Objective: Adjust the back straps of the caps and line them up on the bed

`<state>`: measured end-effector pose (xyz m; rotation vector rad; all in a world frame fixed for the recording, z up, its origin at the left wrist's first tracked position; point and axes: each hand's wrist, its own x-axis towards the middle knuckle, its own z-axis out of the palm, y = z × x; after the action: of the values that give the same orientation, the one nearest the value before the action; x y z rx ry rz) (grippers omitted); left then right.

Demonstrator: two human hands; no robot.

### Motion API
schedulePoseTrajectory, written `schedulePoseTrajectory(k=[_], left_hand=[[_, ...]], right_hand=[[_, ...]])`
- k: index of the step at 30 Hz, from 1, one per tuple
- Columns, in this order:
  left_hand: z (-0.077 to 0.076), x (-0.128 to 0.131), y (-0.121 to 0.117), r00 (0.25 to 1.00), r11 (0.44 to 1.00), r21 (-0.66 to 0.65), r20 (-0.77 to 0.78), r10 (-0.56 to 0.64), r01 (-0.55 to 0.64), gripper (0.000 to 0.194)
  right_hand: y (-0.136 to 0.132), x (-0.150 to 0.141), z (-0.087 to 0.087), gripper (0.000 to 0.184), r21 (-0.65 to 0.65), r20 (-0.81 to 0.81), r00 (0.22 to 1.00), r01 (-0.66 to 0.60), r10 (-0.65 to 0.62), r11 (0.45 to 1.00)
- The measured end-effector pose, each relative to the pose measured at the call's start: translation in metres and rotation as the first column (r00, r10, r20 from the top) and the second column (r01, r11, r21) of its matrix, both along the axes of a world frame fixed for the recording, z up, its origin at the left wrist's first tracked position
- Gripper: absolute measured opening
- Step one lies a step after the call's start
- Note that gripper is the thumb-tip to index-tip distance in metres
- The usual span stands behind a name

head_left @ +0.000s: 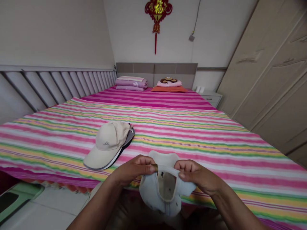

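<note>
"Left hand and right hand clamp a pale baseball cap at either end of its rear strap, at the near edge of the striped bedspread."

"How far along?"

"Beige Adidas cap, nested over a grey cap, already lies to the left; I'd judge the held one unfinished. Strap fastened? I cannot tell."

Pale cap, held crown down at the near edge of a striped bed, with brim pointing away and arched back opening facing the viewer.
</note>
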<state>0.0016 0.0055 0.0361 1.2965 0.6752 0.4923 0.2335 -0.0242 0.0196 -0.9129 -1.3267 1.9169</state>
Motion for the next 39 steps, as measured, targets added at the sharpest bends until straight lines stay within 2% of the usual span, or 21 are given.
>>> schedulePoseTrajectory(k=[3,10,22,27,32,34,39], left_hand=[[-0.002,0.001,0.0,1.0,1.0,-0.012,0.007,-0.006,0.007,0.026],[-0.009,0.001,0.001,0.998,0.998,-0.048,0.056,0.032,-0.029,0.023],[-0.01,0.005,0.001,0.992,0.986,-0.124,0.054,0.115,-0.107,0.014],[-0.01,0.004,-0.002,0.988,0.979,-0.149,0.034,0.149,-0.142,0.018],[-0.01,0.003,-0.002,0.99,0.984,-0.116,0.034,0.137,-0.133,0.022],[-0.011,0.002,0.001,0.992,0.99,-0.09,0.05,0.115,-0.11,0.027],[-0.015,0.001,0.006,0.99,0.993,-0.085,0.104,0.095,-0.087,0.03]], right_hand=[[0.004,0.002,0.001,0.034,-0.07,-0.088,0.993,0.07,-0.076,0.995],[0.006,-0.001,0.003,0.028,-0.118,-0.13,0.985,0.101,-0.116,0.988],[0.003,-0.003,0.002,0.028,-0.116,-0.13,0.978,0.146,-0.161,0.982],[0.003,-0.001,0.001,0.028,-0.114,-0.117,0.978,0.161,-0.174,0.98],[0.005,0.002,0.0,0.027,-0.113,-0.127,0.976,0.165,-0.179,0.98],[0.006,0.004,-0.001,0.029,-0.118,-0.114,0.983,0.132,-0.145,0.984],[0.008,0.011,0.002,0.032,-0.079,0.022,0.997,-0.078,0.08,0.994]])
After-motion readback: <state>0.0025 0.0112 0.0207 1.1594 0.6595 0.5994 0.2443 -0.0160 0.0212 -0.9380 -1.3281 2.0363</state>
